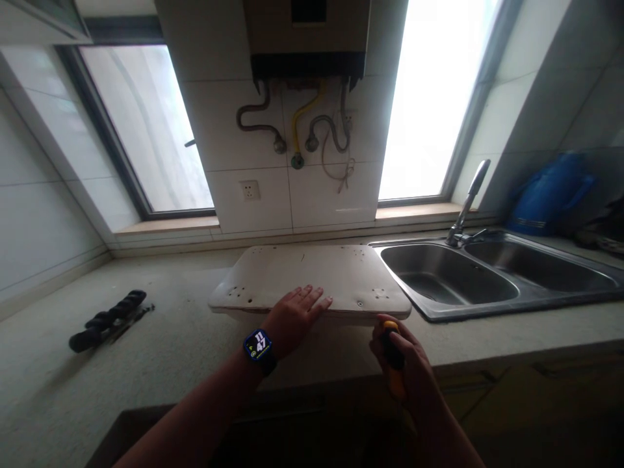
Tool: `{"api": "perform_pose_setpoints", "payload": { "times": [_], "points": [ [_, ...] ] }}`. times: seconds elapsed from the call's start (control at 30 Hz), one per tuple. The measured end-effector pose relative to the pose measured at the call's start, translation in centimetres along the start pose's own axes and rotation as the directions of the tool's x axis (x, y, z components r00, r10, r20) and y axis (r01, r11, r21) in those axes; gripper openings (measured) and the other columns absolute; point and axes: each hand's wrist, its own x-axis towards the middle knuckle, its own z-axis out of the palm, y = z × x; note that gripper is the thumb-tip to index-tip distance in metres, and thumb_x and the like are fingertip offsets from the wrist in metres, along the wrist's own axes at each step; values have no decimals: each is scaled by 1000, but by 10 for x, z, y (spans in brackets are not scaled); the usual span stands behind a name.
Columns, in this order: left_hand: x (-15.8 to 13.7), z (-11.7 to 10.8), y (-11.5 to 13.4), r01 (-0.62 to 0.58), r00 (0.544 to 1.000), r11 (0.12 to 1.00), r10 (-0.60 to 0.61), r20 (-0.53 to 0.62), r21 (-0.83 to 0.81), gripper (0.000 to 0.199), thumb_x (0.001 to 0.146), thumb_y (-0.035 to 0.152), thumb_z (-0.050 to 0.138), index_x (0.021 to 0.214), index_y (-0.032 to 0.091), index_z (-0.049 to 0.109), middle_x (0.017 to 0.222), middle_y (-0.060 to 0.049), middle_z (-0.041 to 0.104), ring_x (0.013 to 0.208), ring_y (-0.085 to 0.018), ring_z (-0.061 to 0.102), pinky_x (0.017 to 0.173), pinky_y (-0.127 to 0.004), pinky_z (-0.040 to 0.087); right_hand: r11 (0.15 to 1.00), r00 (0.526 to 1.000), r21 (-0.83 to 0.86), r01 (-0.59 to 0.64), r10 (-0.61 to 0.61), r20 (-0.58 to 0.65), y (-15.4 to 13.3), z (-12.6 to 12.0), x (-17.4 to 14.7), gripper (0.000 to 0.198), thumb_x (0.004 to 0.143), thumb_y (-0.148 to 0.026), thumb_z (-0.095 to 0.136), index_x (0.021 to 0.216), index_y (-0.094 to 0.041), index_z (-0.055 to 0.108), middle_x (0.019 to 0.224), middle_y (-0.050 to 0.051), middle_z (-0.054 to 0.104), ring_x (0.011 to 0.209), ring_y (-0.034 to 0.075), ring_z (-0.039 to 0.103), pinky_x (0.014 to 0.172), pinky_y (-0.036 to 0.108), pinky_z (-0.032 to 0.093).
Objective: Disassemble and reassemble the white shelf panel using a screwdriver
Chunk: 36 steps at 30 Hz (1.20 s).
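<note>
A white rectangular panel [312, 273] with rounded corners lies on the countertop, small holes grouped near its corners. Across its near edge rests my left hand [297, 312], palm down with the fingers stretched out and a watch on the wrist. My right hand [402, 354] is just below the panel's near right corner, its fingers wrapped around the orange-and-black handle of what looks like a screwdriver [394, 351]. The tool's shaft is hard to make out in the dark. One small screw or ringed hole [359, 303] shows near the panel's front right edge.
A double steel sink [429, 312] with a tall faucet [468, 201] adjoins the panel on the right. Black twisted objects [110, 318] lie on the countertop [180, 364] at left. A blue jug [548, 192] stands behind the sink. Pipes [297, 123] hang under a wall heater [307, 39].
</note>
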Motion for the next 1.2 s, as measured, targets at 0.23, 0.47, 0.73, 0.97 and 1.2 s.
{"api": "perform_pose_setpoints", "payload": {
  "times": [0.23, 0.47, 0.73, 0.97, 1.2],
  "points": [
    [-23, -14, -13, 2, 1000, 997, -3, -18, -83, 41, 99, 22, 53, 139, 25, 53, 146, -7, 57, 134, -27, 54, 111, -47, 44, 954, 957, -73, 290, -290, 19, -57, 33, -17, 27, 83, -27, 66, 110, -22, 66, 74, 0, 50, 57, 12, 46, 45, 23, 35],
    [-50, -21, -36, 12, 1000, 997, -12, 1, -77, 38, 98, 22, 58, 135, 29, 56, 146, -3, 57, 136, -24, 51, 114, -47, 37, 877, 873, -12, 480, -479, -96, -107, 61, 20, 9, 75, -23, 61, 83, -20, 60, 71, -2, 49, 60, 11, 47, 52, 23, 40],
    [-85, -18, -61, 32, 997, 999, -34, -71, -31, 37, 99, 18, 54, 136, 25, 55, 148, -4, 55, 139, -22, 47, 118, -45, 32, 849, 851, 64, 525, -525, -25, -100, 114, 55, 27, 62, -20, 61, 88, -23, 55, 78, -1, 57, 62, 14, 54, 57, 29, 44],
    [-108, 0, -89, 111, 985, 994, -109, -132, 13, 44, 97, 14, 53, 139, 27, 53, 149, -5, 54, 141, -24, 43, 118, -48, 35, 800, 779, 68, 597, -597, 191, -67, 168, 79, 28, 70, -17, 55, 96, -27, 48, 82, -4, 56, 61, 13, 55, 58, 30, 44],
    [-108, 29, -110, 162, 964, 986, -169, -205, -49, 47, 94, 32, 58, 139, 21, 49, 155, -16, 42, 147, -31, 33, 120, -57, 27, 827, 765, 55, 560, -541, 350, -32, 209, 111, 30, 71, -18, 54, 97, -27, 43, 82, -4, 54, 57, 11, 52, 55, 31, 41]
  ]
}}
